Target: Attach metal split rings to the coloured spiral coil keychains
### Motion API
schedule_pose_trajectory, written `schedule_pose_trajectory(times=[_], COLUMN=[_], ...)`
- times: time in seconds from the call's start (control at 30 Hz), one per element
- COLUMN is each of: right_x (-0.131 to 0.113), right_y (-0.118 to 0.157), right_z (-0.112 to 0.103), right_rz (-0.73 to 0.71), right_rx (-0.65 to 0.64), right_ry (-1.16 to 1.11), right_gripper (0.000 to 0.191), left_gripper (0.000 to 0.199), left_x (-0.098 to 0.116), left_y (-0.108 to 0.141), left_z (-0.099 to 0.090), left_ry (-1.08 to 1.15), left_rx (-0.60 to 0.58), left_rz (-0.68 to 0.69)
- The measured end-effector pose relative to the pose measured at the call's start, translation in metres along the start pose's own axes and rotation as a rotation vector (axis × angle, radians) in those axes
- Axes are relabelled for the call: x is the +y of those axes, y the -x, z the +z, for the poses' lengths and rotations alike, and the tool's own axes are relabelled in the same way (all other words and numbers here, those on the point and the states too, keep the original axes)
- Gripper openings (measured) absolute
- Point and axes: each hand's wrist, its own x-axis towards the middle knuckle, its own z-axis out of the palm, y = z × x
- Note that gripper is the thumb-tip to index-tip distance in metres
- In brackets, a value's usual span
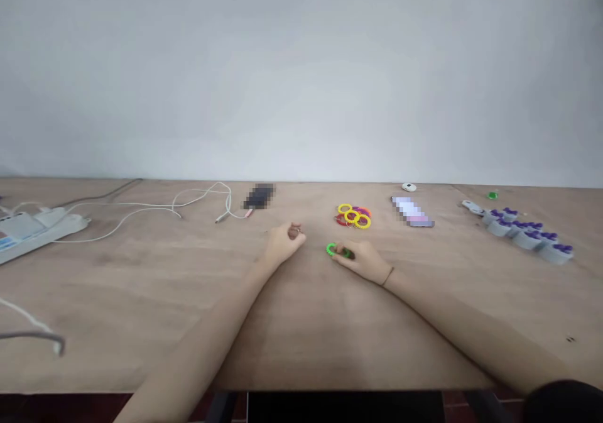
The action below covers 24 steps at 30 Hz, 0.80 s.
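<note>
My right hand (360, 259) pinches a green coil ring (330, 249) just above the wooden table (301, 322), right of centre. To its left, my left hand (285, 242) has its fingers curled together around something small that I cannot make out. Beyond my right hand lies a loose pile of yellow, red, orange and purple coil rings (351, 216). The two hands are apart from each other.
A blurred dark phone (260, 195) with a white cable (202, 192) lies at the back. Farther right are a lit phone (412, 212), a white round object (409, 187), and several white cups with purple pieces (526, 239). A power strip (47, 228) sits far left.
</note>
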Motion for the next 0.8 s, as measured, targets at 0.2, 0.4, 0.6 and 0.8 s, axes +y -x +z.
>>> schedule_pose_trajectory(times=[0.2,0.4,0.6,0.8], right_x=[0.007,0.005,-0.006,-0.011], right_y=[0.016,0.009,0.015,0.017], right_z=[-0.013,-0.006,-0.015,-0.015], right_rz=[0.056,0.181,0.183,0.100], right_rx=[0.114,0.050,0.097,0.118], right_ry=[0.027,0.085,0.127,-0.044], right_gripper=[0.039,0.020,0.020,0.023], left_gripper=[0.032,0.039,0.040,0.039], left_x=[0.040,0.048,0.050,0.053], left_y=[0.019,0.024,0.027,0.032], left_z=[0.035,0.036,0.032,0.033], left_ry=[-0.087,-0.065,-0.034,-0.034], left_rx=[-0.152,-0.222,-0.306,-0.352], left_rz=[0.151,0.158,0.158,0.187])
